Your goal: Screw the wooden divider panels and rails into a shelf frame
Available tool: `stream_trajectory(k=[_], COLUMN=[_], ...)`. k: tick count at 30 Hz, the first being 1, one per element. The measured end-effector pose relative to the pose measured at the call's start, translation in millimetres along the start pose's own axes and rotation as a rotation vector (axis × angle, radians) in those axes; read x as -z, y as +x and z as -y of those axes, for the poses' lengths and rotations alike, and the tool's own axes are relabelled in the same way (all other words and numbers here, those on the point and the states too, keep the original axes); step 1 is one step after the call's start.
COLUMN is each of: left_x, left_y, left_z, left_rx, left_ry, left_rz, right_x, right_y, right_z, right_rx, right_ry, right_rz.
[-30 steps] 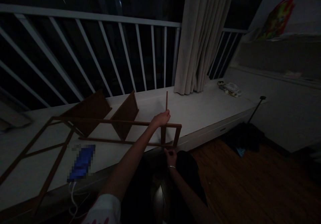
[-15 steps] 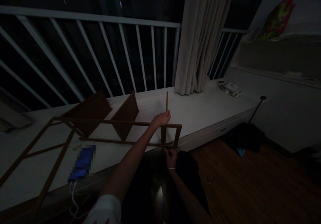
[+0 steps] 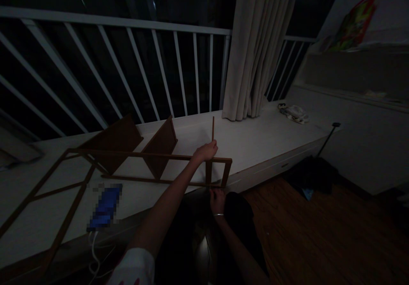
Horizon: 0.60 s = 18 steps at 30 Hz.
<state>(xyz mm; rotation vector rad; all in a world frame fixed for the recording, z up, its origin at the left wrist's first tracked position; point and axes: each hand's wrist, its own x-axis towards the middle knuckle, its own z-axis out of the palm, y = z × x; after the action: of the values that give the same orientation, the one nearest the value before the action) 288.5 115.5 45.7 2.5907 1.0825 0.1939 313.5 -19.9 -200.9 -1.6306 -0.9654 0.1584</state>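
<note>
A brown wooden rack frame (image 3: 182, 157) lies on its side on the white window ledge, with two shelf panels (image 3: 161, 148) standing up from it. My left hand (image 3: 206, 151) is closed around a narrow wooden strip (image 3: 213, 128) at the upper rail, near the frame's right end. Below, my right hand (image 3: 217, 197) has its fingers pinched together against the lower rail, close to a crosspiece (image 3: 208, 172). Whatever the right fingers hold is too small and dark to make out.
A blurred blue object (image 3: 105, 208) with a white cable (image 3: 92, 251) lies on the ledge (image 3: 255, 144) at left. Behind run a white railing (image 3: 179, 72) and a beige curtain (image 3: 255, 55). A crumpled cloth (image 3: 294, 113) rests farther right; a dark item (image 3: 309, 176) lies on the wooden floor.
The fingers of my right hand have turned slightly and drawn closer together at the lower rail. My left hand and the frame stay in place.
</note>
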Motion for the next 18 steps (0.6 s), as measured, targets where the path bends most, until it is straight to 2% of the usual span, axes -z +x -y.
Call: stream_trajectory(k=[4, 10, 18], left_x=[-1.7, -2.8, -3.6], left_y=[2.0, 3.2, 4.8], left_z=[2.0, 1.8, 3.2], left_rx=[-0.016, -0.013, -0.012], left_ry=[0.002, -0.009, 0.008], left_rz=[-0.002, -0.006, -0.008], right_x=[-3.7, -5.7, -5.4], right_y=[0.9, 2.0, 2.3], right_z=[-5.0, -5.4, -2.5], right_rx=[0.051, 0.021, 0.019], right_ry=[-0.092, -0.254, -0.263], right_rz=[0.05, 0.122, 0.156])
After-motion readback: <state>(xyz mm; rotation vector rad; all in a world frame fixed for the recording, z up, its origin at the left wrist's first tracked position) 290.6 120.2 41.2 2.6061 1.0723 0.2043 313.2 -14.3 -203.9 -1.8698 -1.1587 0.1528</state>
